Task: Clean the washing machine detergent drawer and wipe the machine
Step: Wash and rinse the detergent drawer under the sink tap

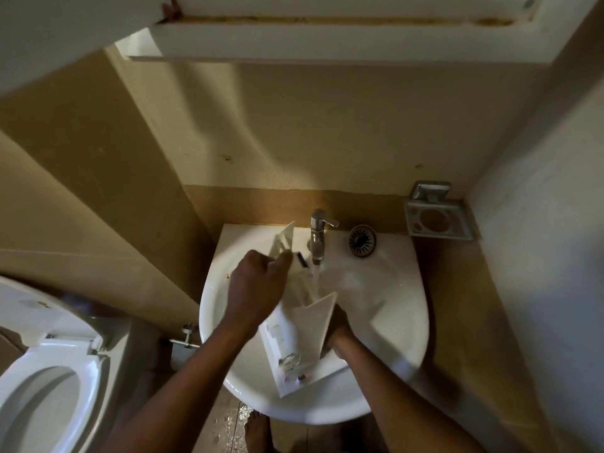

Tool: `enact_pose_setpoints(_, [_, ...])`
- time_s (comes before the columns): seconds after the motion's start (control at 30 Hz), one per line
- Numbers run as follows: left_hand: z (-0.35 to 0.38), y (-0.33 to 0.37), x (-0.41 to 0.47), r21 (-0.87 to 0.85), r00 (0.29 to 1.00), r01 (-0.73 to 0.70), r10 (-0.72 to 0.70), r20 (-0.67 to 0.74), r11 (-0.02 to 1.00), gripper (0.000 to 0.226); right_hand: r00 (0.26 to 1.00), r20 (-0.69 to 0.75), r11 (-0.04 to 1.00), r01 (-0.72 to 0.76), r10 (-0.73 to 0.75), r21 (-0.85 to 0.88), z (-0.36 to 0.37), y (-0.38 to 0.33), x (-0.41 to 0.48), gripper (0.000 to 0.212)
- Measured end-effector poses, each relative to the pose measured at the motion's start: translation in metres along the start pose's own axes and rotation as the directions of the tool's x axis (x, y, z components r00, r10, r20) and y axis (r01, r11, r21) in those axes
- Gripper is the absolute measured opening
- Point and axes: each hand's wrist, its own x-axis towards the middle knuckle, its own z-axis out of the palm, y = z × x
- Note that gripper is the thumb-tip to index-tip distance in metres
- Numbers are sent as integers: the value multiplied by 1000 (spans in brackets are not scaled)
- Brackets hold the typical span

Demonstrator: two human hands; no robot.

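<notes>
The detergent drawer [287,335] lies over the sink [408,289] under the running tap [317,237], left hand [258,286] gripping its upper end, right hand [340,328] beneath with grip hidden; rinsing seems underway, wiping the machine probably remains.

We log one view only: head camera, worn by person standing at front edge of sink [215,308], aimed steeply down and forward toward back wall [327,142]. Close range: left hand [258,289], right hand [340,328] sit mid-frame. Wide angle catches toilet [49,387] lower left, cabinet [327,40] underside along top.
</notes>
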Motion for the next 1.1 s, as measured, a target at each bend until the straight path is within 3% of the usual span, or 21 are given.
enact_pose_setpoints(0.1, [-31,-36,7,-267,982,190,-184,47,945,47,997,-80,988,10,-22,-154,-11,-6,-3,28])
enact_pose_setpoints(0.17, [-46,-55,11,-365,941,338,-300,158,868,45,992,-115,972,32,-60,-233,-19,-9,-11,22])
enact_pose_setpoints(0.3, [-51,-87,19,-358,874,450,-322,364,818,41,965,-241,942,18,-104,-335,-32,-9,-28,15])
enact_pose_setpoints(0.4, [-40,-102,29,-294,814,505,-333,476,812,61,932,-335,925,0,-138,-381,-48,-12,-40,14])
enact_pose_setpoints(0.47, [-29,-108,37,-250,782,511,-325,532,822,50,912,-382,914,-20,-150,-406,-59,-15,-47,11])
enact_pose_setpoints(0.57, [-7,-104,48,-217,766,507,-321,558,834,28,883,-438,890,-54,-169,-453,-72,-21,-49,14])
enact_pose_setpoints(0.77, [22,-96,61,-280,721,585,-330,609,761,21,853,-502,856,-151,-139,-494,-86,-27,-55,20])
enact_pose_setpoints(1.1, [34,-87,91,-316,711,654,-416,567,688,44,829,-549,883,-180,-100,-433,-108,-48,-54,18])
